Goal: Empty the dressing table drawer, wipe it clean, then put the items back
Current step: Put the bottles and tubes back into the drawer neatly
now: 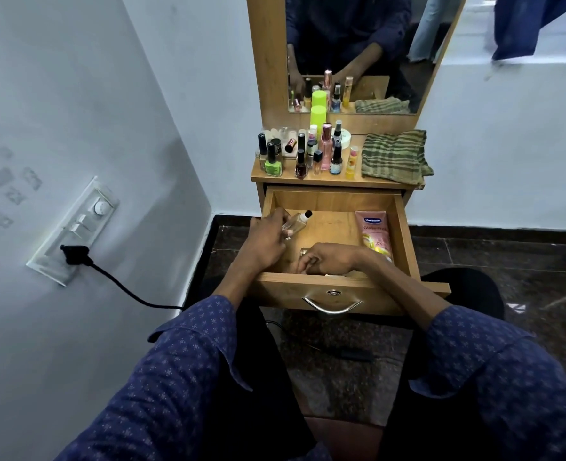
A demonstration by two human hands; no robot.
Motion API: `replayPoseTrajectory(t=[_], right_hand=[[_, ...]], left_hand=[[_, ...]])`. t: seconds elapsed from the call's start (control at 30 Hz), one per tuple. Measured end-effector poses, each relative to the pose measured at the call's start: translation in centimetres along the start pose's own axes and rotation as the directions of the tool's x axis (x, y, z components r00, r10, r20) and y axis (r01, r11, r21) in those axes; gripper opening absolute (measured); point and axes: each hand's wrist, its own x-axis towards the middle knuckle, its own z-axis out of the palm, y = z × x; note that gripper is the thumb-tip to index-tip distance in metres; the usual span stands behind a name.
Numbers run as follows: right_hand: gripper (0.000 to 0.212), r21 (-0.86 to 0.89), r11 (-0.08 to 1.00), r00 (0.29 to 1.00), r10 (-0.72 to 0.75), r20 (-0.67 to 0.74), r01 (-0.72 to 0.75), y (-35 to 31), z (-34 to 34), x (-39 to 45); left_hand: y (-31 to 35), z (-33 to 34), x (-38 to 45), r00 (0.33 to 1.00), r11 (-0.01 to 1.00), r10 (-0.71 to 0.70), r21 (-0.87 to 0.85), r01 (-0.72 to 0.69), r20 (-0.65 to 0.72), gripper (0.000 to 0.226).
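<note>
The wooden drawer (407, 234) of the dressing table stands pulled out. Inside it, my left hand (265, 241) grips a clear glass bottle with a black cap (299, 221), tilted toward the back left. My right hand (324, 259) is curled near the drawer's front wall over a small clear item (304, 251); how it holds that item is mostly hidden. A pink Vaseline tube (374, 232) lies along the drawer's right side. The striped green cloth (393, 156) lies folded on the table top at the right.
Several nail polish and perfume bottles (303, 154) crowd the left of the table top (334, 181), below the mirror (351, 51). A wall switchboard (75, 227) with a black plug and cable sits left. A dark stool (467, 291) is at the right.
</note>
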Motion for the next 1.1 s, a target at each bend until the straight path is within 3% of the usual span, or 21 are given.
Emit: replayPoseTrajectory(t=[0.13,0.23,0.33,0.43,0.5,0.57,0.67,0.73,0.83,1.1], right_hand=[[0.024,-0.05,0.989,0.987,0.143,0.077,-0.14,1.0,-1.9,-2.7],[0.02,0.083,0.971,0.974,0.22,0.059,-0.224,1.4,-3.2,-4.2],[0.017,0.207,0.97,0.99,0.134,-0.041,-0.123,-0.2,-5.4,-5.1],[0.016,0.165,0.983,0.975,-0.042,-0.22,0.08,-4.3,-8.5,-6.0],[0.017,0.067,0.985,0.909,-0.122,-0.399,0.161,-7.3,-10.6,-6.0],[0.013,-0.075,0.984,0.796,-0.173,-0.58,0.16,-9.8,-12.7,-5.0],[0.007,-0.288,0.958,0.635,-0.221,-0.74,-0.002,-12.4,-15.3,-2.4],[0.007,-0.395,0.905,0.598,-0.23,-0.768,-0.159,-13.3,-16.7,-0.6],[0.008,-0.463,0.833,0.636,-0.186,-0.749,-0.302,-13.8,-18.2,2.2],[0.023,-0.519,0.72,0.766,0.029,-0.642,-0.462,-14.0,-19.7,7.0]], left_hand=[[0.2,0.1,-0.2,1.0,1.0,0.001,0.026,-0.001,-0.015,0.044],[0.1,0.2,-0.1,1.0,1.0,0.002,0.017,-0.001,-0.021,0.044],[0.0,0.1,-0.1,0.999,0.999,-0.001,-0.055,-0.001,-0.035,0.038],[-0.1,-0.2,-0.2,0.996,0.985,0.005,-0.171,-0.02,-0.088,0.034],[-0.2,-0.4,-0.2,0.992,0.967,0.001,-0.252,-0.032,-0.123,0.03],[-0.3,-0.5,-0.2,0.988,0.951,0.002,-0.305,-0.049,-0.153,0.022],[-0.3,-0.6,-0.2,0.985,0.939,0.001,-0.34,-0.06,-0.17,0.018],[-0.3,-0.6,-0.3,0.983,0.931,-0.004,-0.36,-0.064,-0.185,0.022],[0.1,-0.8,-0.3,0.977,0.922,-0.029,-0.382,-0.055,-0.211,0.024],[0.0,-0.7,0.5,0.964,0.894,-0.113,-0.447,-0.008,-0.243,0.024]])
